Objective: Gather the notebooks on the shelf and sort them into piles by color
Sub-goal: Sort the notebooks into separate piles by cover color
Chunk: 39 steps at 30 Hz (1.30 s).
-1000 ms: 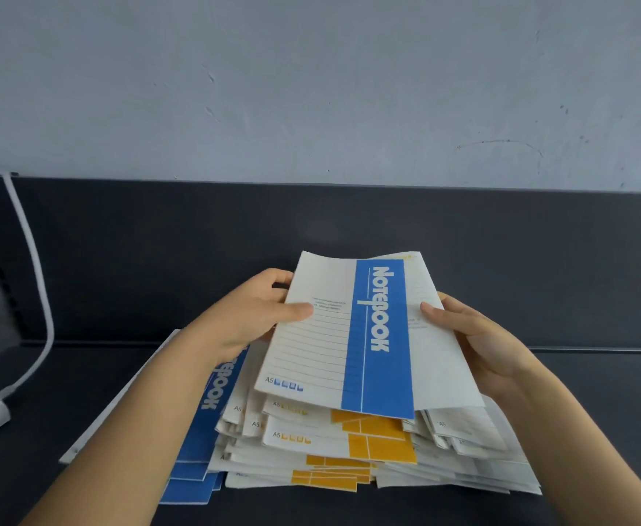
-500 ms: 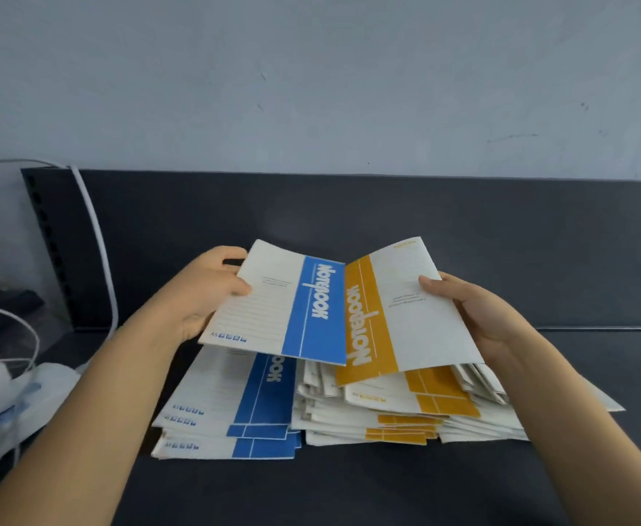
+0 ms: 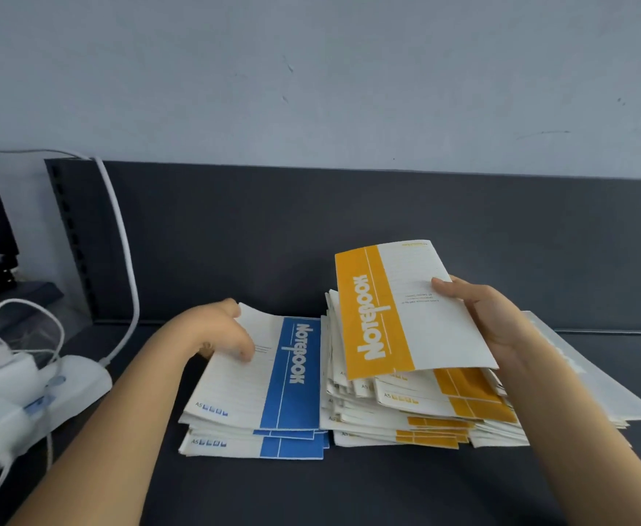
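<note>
Pinched at its right edge between the thumb and fingers of the right hand (image 3: 501,320), a yellow notebook (image 3: 417,309) is held tilted above the unsorted stack (image 3: 425,411). It is raised at the far end and close over the stack at the near end. A blue notebook (image 3: 258,373) is gripped at its far left corner by the left hand (image 3: 216,332), with the thumb on the cover and the fingers tucked beneath. That corner is lifted, while the rest is laid flat on the blue pile (image 3: 254,446).

Nearest the camera, a broad dark strip of shelf (image 3: 349,487) is seen in front of both piles. The blue pile's right edge is set just beside the stack's left edge. Open surface is seen left of the blue pile as far as a white power strip (image 3: 65,385), beside which a white cable (image 3: 121,241) is led upward. To the right, a white sheet (image 3: 596,373) is seen jutting from behind the stack. Behind everything, a dark back panel (image 3: 311,229) is backed by a pale wall (image 3: 311,70).

Compared with half a second earlier, the two notebooks are no longer held up overlapped above the piles. The blue one is now lowered onto its pile and the yellow one is drawn apart to the right.
</note>
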### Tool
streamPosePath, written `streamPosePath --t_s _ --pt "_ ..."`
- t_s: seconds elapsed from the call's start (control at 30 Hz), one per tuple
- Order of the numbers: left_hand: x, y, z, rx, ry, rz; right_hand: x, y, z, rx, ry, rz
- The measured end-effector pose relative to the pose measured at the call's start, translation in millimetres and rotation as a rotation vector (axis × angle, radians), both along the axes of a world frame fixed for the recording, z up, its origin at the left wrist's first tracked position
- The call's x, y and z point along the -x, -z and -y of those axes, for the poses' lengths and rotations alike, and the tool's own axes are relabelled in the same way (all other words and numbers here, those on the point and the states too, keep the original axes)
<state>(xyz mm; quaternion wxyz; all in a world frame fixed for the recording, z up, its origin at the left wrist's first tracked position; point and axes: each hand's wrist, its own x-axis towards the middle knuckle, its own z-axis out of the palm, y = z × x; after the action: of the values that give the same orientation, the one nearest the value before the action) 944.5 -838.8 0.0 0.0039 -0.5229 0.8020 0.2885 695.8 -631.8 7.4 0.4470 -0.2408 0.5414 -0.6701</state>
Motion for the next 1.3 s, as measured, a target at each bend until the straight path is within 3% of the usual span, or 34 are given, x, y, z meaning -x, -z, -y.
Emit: streamPosePath --t_s 0.1,0.13,0.2,0.27,0.37,0.53,0.63,0.7,0.8,0.93,1.17,1.3 --pt "5 -2 -7 0.152 0.035 0.026 0 -1 -3 0.032 0.038 0.026" --pt "8 -4 -11 0.242 0.033 -0.025 1 -2 -4 0.049 0.052 0.036" --pt "19 -12 -25 0.304 0.045 -0.296 2 -6 -6 0.077 0.080 0.054" --pt "33 -28 -47 0.084 0.139 -0.544 5 -12 -8 0.101 0.093 0.067" --pt "59 -49 -77 -0.343 0.359 -0.607 8 -20 -9 0.145 0.065 0.050" --pt "91 -59 -76 -0.413 0.479 -0.655 21 -28 -15 0.235 0.086 -0.065" --pt "93 -59 -66 -0.513 0.594 -0.619 40 -32 -22 0.277 0.147 -0.037" --pt "94 -51 -56 -0.542 0.556 -0.671 54 -30 -26 0.304 0.163 -0.051" --pt "99 -36 -45 -0.543 0.299 -0.880 69 -20 -26 0.302 0.084 -0.048" --pt "97 -25 -42 -0.526 0.047 -1.038 80 -13 -24 0.156 -0.053 -0.075" --pt "94 -16 -41 -0.529 0.010 -1.019 81 -7 -21 0.051 -0.110 -0.257" --pt "94 -16 -41 -0.594 0.027 -1.048 82 -8 -23 0.013 -0.021 -0.243"
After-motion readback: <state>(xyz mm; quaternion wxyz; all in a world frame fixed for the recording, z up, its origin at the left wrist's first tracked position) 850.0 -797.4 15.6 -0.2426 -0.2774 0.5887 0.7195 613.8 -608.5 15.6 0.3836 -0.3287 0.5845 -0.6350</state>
